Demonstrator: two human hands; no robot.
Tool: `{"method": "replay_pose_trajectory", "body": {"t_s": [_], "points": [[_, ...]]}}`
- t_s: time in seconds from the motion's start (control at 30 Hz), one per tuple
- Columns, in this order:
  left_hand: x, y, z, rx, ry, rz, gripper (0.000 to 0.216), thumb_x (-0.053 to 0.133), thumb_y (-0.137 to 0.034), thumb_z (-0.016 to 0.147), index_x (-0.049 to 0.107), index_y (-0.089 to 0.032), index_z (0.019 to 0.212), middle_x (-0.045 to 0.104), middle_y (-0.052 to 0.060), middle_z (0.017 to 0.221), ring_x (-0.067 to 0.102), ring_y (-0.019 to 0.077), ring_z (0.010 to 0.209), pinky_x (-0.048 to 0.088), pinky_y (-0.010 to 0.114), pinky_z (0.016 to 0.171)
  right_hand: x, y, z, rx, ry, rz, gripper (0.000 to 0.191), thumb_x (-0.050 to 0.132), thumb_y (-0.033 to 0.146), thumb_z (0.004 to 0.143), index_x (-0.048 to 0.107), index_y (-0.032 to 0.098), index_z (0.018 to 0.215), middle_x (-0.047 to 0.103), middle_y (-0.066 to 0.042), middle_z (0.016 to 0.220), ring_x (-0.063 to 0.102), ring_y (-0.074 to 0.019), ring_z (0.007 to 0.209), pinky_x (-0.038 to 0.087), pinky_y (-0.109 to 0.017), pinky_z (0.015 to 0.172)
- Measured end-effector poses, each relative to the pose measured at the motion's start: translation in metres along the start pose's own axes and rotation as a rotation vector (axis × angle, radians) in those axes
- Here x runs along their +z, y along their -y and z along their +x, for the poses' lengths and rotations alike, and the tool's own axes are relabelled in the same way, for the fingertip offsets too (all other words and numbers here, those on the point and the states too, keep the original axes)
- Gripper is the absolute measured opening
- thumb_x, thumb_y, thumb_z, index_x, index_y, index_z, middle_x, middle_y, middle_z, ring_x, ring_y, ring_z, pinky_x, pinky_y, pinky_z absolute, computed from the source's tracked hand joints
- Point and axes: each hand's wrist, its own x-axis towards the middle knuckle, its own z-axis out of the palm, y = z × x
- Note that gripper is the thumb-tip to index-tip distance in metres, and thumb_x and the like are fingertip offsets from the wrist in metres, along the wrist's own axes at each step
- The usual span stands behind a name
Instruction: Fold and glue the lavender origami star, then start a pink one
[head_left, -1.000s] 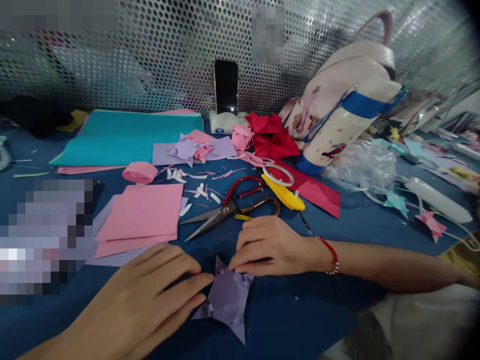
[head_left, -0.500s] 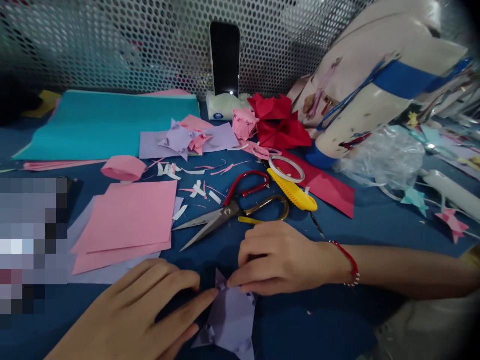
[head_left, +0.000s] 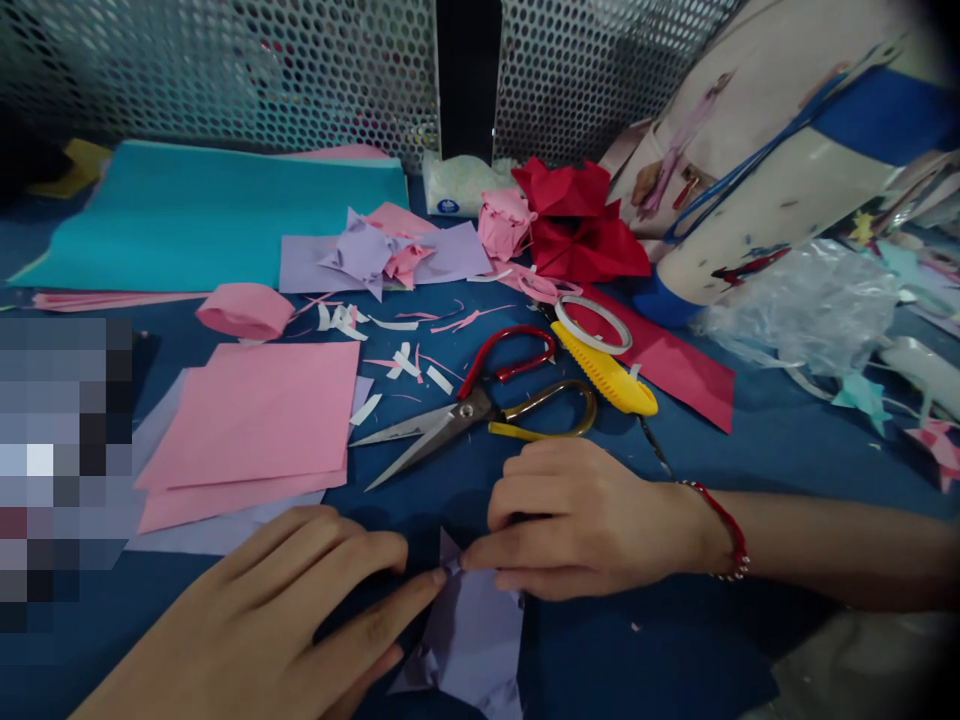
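Note:
A folded lilac paper shape (head_left: 472, 640) lies on the blue table (head_left: 637, 660) at the bottom centre. My left hand (head_left: 285, 620) rests over its left side, with the index fingertip pressed onto its top point. My right hand (head_left: 585, 520), with a red bracelet at the wrist, comes in from the right and pinches that same top point between thumb and index finger. The other fingers of both hands are curled.
Scissors (head_left: 465, 415) with red and gold handles lie just beyond my right hand. Beside them are a yellow cutter (head_left: 607, 372) and a tape ring (head_left: 592, 325). Pink sheets (head_left: 255, 420) lie at left, teal paper (head_left: 202, 215) behind, red folded paper (head_left: 577, 230) and a white bag (head_left: 757, 170) at right.
The view has moved closer and tilted down. Both hands stay on the lilac shape, and my fingertips have closed in on its top point.

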Motion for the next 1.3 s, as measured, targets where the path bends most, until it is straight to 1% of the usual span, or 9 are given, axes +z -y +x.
{"method": "replay_pose_trajectory", "body": {"t_s": [0.2, 0.43, 0.63, 0.73, 0.9, 0.97, 1.03, 1.13, 1.3], "points": [[0.0002, -0.0006, 0.0017, 0.009, 0.006, 0.026, 0.044, 0.043, -0.012, 0.110, 0.073, -0.034, 0.132, 0.072, 0.001, 0.107, 0.062, 0.0239, 0.100, 0.043, 0.039, 0.095, -0.0014, 0.0001, 0.0028, 0.004, -0.008, 0.017, 0.036, 0.049, 0.033, 0.120, 0.080, 0.015, 0.115, 0.073, -0.002, 0.094, 0.058, -0.0148, 0.078, 0.039, -0.033, 0.069], [0.0008, 0.0021, 0.0032, 0.020, 0.003, -0.004, 0.041, 0.043, -0.012, 0.110, 0.073, -0.031, 0.130, 0.070, 0.001, 0.108, 0.059, 0.0229, 0.101, 0.040, 0.037, 0.095, -0.0011, 0.0007, 0.0026, 0.025, 0.037, -0.017, 0.034, 0.046, 0.031, 0.121, 0.076, 0.018, 0.119, 0.075, -0.002, 0.098, 0.061, -0.0137, 0.081, 0.040, -0.033, 0.072], [-0.0014, 0.0044, 0.0005, -0.018, 0.039, -0.034, 0.047, 0.043, -0.012, 0.108, 0.073, -0.035, 0.136, 0.069, 0.002, 0.113, 0.059, 0.0227, 0.106, 0.043, 0.036, 0.093, -0.0024, -0.0035, 0.0020, -0.072, 0.043, -0.084, 0.025, 0.055, 0.030, 0.117, 0.076, 0.017, 0.119, 0.069, -0.001, 0.094, 0.057, -0.0148, 0.078, 0.040, -0.033, 0.067], [-0.0010, 0.0043, -0.0010, -0.018, 0.032, -0.035, 0.046, 0.043, -0.012, 0.108, 0.073, -0.035, 0.133, 0.070, 0.002, 0.114, 0.060, 0.0229, 0.104, 0.044, 0.036, 0.092, -0.0046, -0.0050, 0.0014, -0.112, 0.045, -0.113, 0.023, 0.057, 0.028, 0.115, 0.076, 0.016, 0.121, 0.067, -0.001, 0.092, 0.055, -0.0158, 0.077, 0.040, -0.033, 0.066], [0.0006, 0.0037, -0.0012, -0.006, 0.006, -0.006, 0.043, 0.045, -0.012, 0.106, 0.074, -0.034, 0.129, 0.070, 0.002, 0.109, 0.060, 0.0237, 0.100, 0.046, 0.036, 0.089, -0.0055, -0.0063, 0.0012, -0.143, 0.077, -0.141, 0.023, 0.060, 0.029, 0.115, 0.075, 0.014, 0.124, 0.064, 0.000, 0.088, 0.056, -0.0155, 0.079, 0.040, -0.033, 0.066], [0.0009, 0.0030, -0.0006, 0.007, -0.004, 0.009, 0.043, 0.045, -0.011, 0.106, 0.073, -0.033, 0.129, 0.070, 0.002, 0.108, 0.061, 0.0235, 0.100, 0.046, 0.037, 0.091, -0.0043, -0.0070, 0.0015, -0.151, 0.057, -0.136, 0.025, 0.057, 0.028, 0.116, 0.076, 0.014, 0.122, 0.065, -0.001, 0.088, 0.056, -0.0154, 0.078, 0.041, -0.033, 0.066], [0.0011, 0.0024, -0.0004, 0.021, -0.004, 0.018, 0.044, 0.044, -0.009, 0.106, 0.073, -0.032, 0.128, 0.071, 0.001, 0.109, 0.061, 0.0228, 0.102, 0.044, 0.037, 0.097, -0.0029, -0.0073, 0.0016, -0.155, 0.032, -0.125, 0.027, 0.055, 0.028, 0.117, 0.077, 0.013, 0.120, 0.065, -0.001, 0.087, 0.054, -0.0155, 0.076, 0.042, -0.033, 0.066], [0.0021, 0.0020, -0.0011, 0.028, 0.013, 0.021, 0.045, 0.042, -0.008, 0.107, 0.073, -0.032, 0.130, 0.071, 0.000, 0.112, 0.061, 0.0220, 0.105, 0.041, 0.037, 0.104, -0.0018, -0.0058, 0.0017, -0.161, 0.018, -0.155, 0.027, 0.055, 0.029, 0.116, 0.077, 0.014, 0.119, 0.063, 0.001, 0.084, 0.051, -0.0155, 0.073, 0.039, -0.034, 0.062], [0.0045, 0.0027, -0.0018, 0.012, -0.012, 0.017, 0.040, 0.040, -0.016, 0.114, 0.073, -0.033, 0.129, 0.071, 0.000, 0.108, 0.060, 0.0222, 0.103, 0.040, 0.037, 0.104, -0.0019, -0.0014, 0.0041, -0.198, 0.045, -0.276, 0.020, 0.062, 0.028, 0.113, 0.076, 0.015, 0.118, 0.061, 0.001, 0.085, 0.052, -0.0146, 0.073, 0.032, -0.034, 0.059]]}}
